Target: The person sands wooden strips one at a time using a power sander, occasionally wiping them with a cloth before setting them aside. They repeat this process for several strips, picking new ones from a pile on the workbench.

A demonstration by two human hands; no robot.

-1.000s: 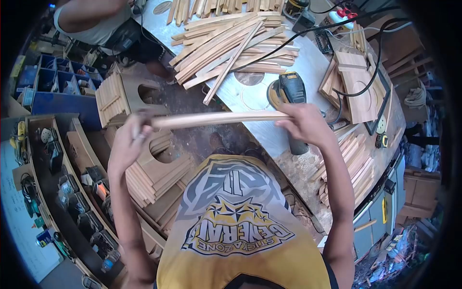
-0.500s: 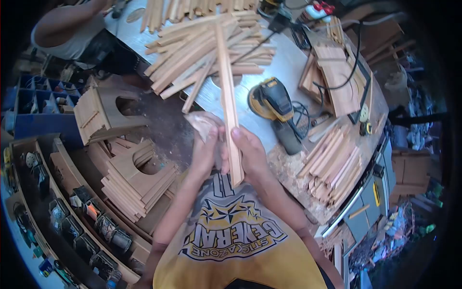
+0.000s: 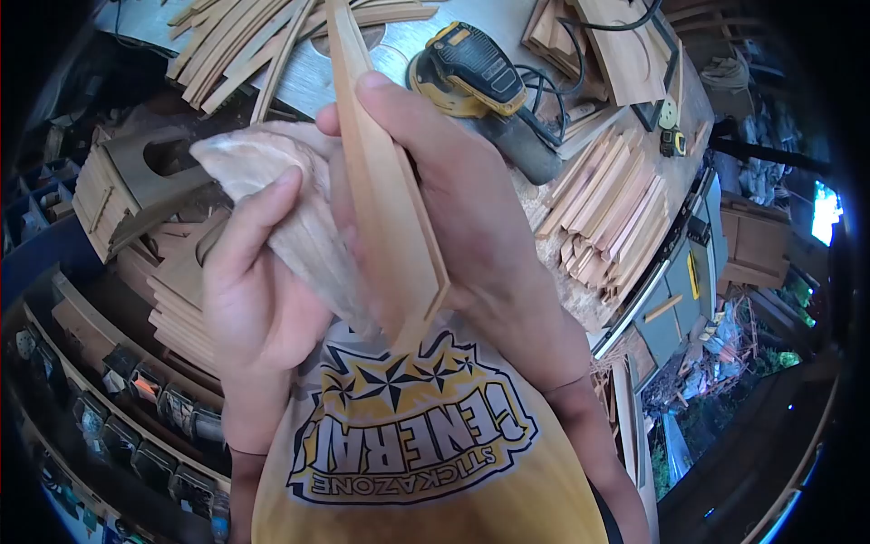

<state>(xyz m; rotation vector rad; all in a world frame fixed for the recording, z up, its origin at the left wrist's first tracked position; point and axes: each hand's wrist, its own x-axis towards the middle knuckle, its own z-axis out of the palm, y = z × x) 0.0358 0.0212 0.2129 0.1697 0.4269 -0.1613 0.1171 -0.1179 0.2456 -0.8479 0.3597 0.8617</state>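
My right hand (image 3: 462, 172) is closed around a narrow wooden strip (image 3: 385, 195), thumb along its upper face. The strip's angled lower end points toward my shirt, and its far end runs out past the top edge. In my left hand (image 3: 249, 272) is a pale, creased, folded sheet (image 3: 285, 199), pinched under the thumb. This sheet lies right against the strip's left side, and the fingers beneath it are partly hidden. Beyond my right hand, an orbital sander (image 3: 471, 72), yellow and black, rests on the metal worktop (image 3: 381, 63).
A pile of wooden strips (image 3: 240, 45) covers the upper left of the worktop. More stacked strips (image 3: 607, 218) lie at right amid sawdust, near a tape measure (image 3: 672, 142). Cut wooden panels (image 3: 136, 181) stand at left, above a shelf with several black containers (image 3: 118, 367).
Both hands, with the strip and the folded sheet, have come up closer to the camera. My view has shifted, so the worktop sits higher and the other person has left the frame.
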